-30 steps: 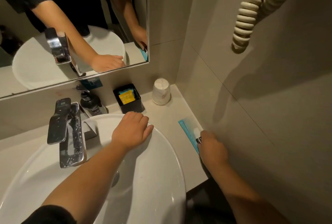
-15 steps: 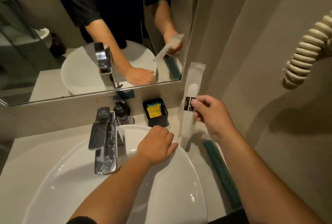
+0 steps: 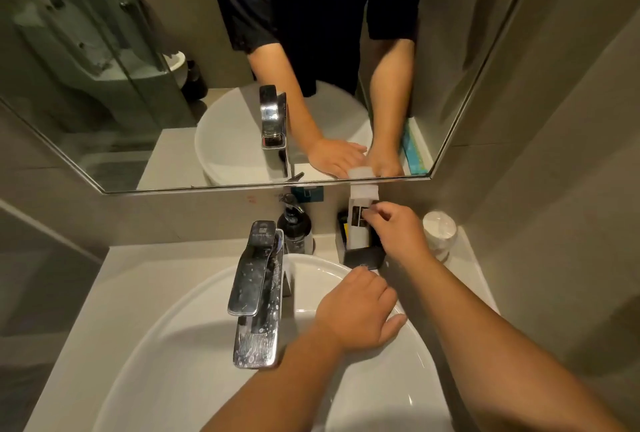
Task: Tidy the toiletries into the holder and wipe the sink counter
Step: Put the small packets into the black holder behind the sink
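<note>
A black square holder [image 3: 363,257] stands on the counter behind the basin, against the wall. My right hand [image 3: 398,229] pinches a white wrapped toiletry packet [image 3: 360,220] with a black label. The packet stands upright with its lower end inside the holder. A yellow item inside the holder shows at its left edge. My left hand [image 3: 356,310] lies flat on the rim of the white basin [image 3: 173,345], fingers spread, holding nothing. The blue packet on the counter's right side appears only in the mirror.
A chrome tap [image 3: 258,289] rises over the basin's back. A dark soap pump bottle [image 3: 295,225] stands behind it. An upturned white cup [image 3: 439,232] sits in the right corner by the wall. The mirror [image 3: 138,85] hangs just above the counter [image 3: 138,276].
My right hand picked the white packet up from the counter's right side, carried it left and lowered it into the black holder. My left hand stayed on the basin rim.
</note>
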